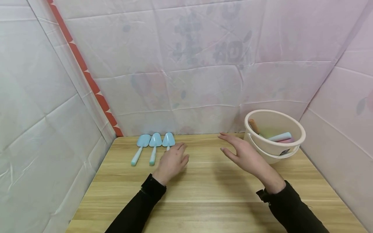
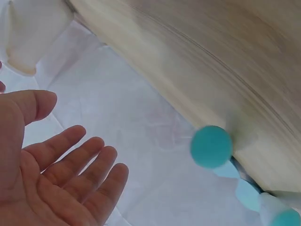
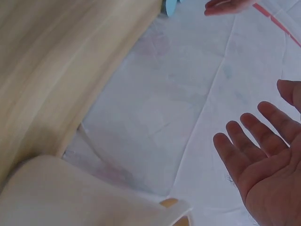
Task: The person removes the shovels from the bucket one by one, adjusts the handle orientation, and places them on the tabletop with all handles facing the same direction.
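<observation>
Wooden table [image 1: 204, 194]: bare boards nearest the person, black sleeves over them

Left hand [image 1: 172, 163]: fingers loose, holding nothing, just beside the third scoop

Right hand [image 1: 247, 155]: flat and spread, empty, raised near the bucket

Blue plastic scoops [image 1: 155, 142]: three in a row at the far left edge, bowls toward the wall; likely light, stiff and smooth, best taken by the slim handle

Cream bucket [image 1: 274, 136]: far right, holding a wooden-handled tool and pastel handles

Writing: faint reversed characters on the backdrop sheet, unreadable
</observation>
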{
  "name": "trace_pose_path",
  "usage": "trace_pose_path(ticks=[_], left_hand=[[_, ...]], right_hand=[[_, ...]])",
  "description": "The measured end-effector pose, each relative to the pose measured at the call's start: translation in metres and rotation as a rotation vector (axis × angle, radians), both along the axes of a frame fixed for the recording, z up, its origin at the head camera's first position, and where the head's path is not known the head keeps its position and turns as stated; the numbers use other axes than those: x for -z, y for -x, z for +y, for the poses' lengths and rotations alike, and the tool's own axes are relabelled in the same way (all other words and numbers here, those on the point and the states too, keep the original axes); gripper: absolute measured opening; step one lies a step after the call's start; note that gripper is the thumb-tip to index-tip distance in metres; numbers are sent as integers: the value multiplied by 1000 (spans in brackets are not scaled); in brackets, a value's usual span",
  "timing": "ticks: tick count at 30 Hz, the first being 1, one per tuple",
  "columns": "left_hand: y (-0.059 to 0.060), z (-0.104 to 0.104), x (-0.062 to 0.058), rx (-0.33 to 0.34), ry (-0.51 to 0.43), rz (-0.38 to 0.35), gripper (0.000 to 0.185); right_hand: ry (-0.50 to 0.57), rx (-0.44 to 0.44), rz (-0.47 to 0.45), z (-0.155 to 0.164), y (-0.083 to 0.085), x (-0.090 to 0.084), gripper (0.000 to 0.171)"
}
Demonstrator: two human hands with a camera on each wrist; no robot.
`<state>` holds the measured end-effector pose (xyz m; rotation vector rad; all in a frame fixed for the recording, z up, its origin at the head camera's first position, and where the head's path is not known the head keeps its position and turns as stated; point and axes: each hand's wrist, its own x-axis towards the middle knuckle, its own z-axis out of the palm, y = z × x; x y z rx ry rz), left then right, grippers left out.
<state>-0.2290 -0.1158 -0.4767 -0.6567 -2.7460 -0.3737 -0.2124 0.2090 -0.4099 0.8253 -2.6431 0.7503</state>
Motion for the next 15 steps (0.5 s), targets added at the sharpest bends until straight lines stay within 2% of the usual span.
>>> trace_pose_path(ticks=[9,15], left_hand=[[-8,9,-3,22,-4,-5,50],[-10,14,-2,45,-18,-8,53]], right_hand=[[37,68,70,13,8,-14,50],[53,138,83,25,13,-23,50]])
